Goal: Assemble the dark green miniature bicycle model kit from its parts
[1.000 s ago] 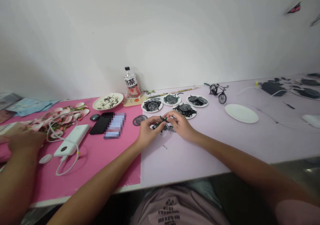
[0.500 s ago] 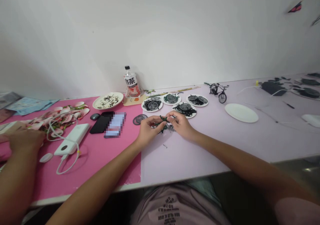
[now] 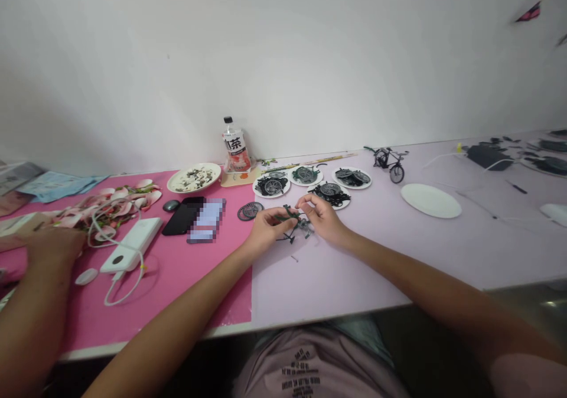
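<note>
The likeliest trouble sits in a bicycle-shaped dark model piece, just to the right of the pair of loose wheels and a little nearer the person. The left hand grasps it between thumb and fingers, while the right hand has its thumb and forefinger drawn close together at the upper end; whether anything tiny is pinched there, I cannot tell. Its members look thin, so a hard squeeze or twist could bend or snap one, and a light grip could let it turn between the fingertips. A small rod lies loose, right of those wheels and nearer the person (easy to lose, being so slight), and a dropped wrist or sleeve might sweep it away. The left hand is near the wheels too, so a careless knuckle could scatter them. Beyond the wheels and to their right, a heaped plate is near the right fingers; a bump might spill its parts.
</note>
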Tool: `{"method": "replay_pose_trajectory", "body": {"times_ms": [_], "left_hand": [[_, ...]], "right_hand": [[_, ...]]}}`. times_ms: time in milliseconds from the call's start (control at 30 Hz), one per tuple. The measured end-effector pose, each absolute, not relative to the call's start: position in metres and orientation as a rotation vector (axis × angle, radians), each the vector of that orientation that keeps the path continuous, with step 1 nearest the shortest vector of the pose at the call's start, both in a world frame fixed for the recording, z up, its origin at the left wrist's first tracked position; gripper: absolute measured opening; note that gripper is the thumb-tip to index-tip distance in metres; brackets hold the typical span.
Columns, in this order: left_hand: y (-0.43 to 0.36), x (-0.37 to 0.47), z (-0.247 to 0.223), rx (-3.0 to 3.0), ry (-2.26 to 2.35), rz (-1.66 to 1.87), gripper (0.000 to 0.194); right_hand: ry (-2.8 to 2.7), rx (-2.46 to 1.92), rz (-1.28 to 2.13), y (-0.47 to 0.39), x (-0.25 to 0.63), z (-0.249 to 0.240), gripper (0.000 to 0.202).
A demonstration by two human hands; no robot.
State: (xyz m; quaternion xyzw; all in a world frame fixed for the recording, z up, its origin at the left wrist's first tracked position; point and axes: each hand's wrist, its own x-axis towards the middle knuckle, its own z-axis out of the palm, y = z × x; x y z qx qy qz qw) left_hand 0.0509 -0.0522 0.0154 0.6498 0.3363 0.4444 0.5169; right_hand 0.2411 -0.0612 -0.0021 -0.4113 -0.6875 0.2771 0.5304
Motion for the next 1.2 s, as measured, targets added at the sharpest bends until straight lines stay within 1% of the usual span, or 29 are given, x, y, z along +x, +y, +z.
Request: {"method": "replay_pose_trajectory", "body": {"times_ms": [167,300,533,667,800,1200], "left_hand": [[-0.055,0.051,0.016,1.541,0.762,0.982,0.039],[-0.057,0.050,0.019,1.563,0.758,0.966,0.033],[-0.058,0.049,0.020,1.637,0.771,0.979,0.027],[-0.058,0.049,0.020,1.647,0.785,0.973,0.028],[-0.058,0.049,0.019,1.627,0.778,0.973,0.030],[-0.058,0.050,0.019,1.581,0.779,1.003,0.031]], "right_hand": [[-1.664,-0.956,0.678,-0.065,0.240,0.001,0.038],[-1.703,-0.987,0.756,-0.070,0.240,0.010,0.035],[-1.782,-1.030,0.772,-0.072,0.248,0.017,0.028],[-1.740,-1.043,0.845,-0.071,0.250,0.015,0.031],[-1.744,-1.056,0.849,-0.071,0.250,0.015,0.033],[-1.840,-1.062,0.720,-0.069,0.257,0.021,0.037]]}}
